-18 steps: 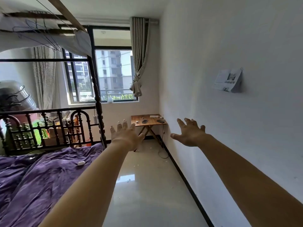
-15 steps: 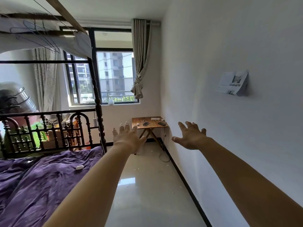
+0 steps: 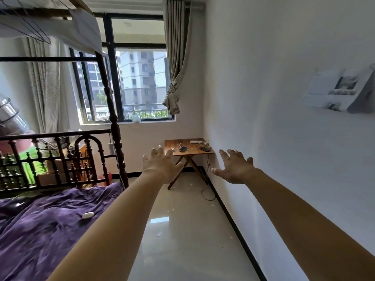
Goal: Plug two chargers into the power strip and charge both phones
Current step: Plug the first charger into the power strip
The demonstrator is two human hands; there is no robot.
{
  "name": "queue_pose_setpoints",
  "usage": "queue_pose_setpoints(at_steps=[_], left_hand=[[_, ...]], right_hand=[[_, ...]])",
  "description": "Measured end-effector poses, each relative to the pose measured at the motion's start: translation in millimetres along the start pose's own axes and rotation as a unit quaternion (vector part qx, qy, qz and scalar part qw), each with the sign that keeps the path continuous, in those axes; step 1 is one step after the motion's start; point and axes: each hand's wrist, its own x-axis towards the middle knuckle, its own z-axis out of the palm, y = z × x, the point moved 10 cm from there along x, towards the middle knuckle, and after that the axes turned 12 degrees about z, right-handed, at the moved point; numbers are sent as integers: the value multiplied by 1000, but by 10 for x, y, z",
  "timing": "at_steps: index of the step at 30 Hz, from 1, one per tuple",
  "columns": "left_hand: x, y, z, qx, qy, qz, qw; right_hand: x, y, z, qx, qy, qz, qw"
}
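A small wooden folding table (image 3: 193, 153) stands in the far corner under the window. On it lie two dark phones, one (image 3: 182, 149) near the middle and one (image 3: 204, 149) at the right, a white power strip (image 3: 196, 141) at the back, and white charger cables (image 3: 174, 148) at the left. My left hand (image 3: 161, 166) and my right hand (image 3: 236, 167) are stretched out in front of me, fingers spread, holding nothing, still well short of the table.
A bed with a purple blanket (image 3: 40, 230) and a dark carved frame (image 3: 60, 157) fills the left. A white wall (image 3: 284, 138) runs along the right with a paper holder (image 3: 341, 90). A glossy tiled floor (image 3: 182, 230) leads to the table. A cable (image 3: 207, 191) trails below it.
The view has moved closer to the table and tilted slightly down. Both arms stay outstretched with open hands.
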Motion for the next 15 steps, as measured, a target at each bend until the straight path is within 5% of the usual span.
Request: queue_pose_setpoints(at_steps=[15], left_hand=[[2870, -799, 806, -7, -12, 45, 999]], right_hand=[[2814, -591, 465, 3, 9, 24, 1000]])
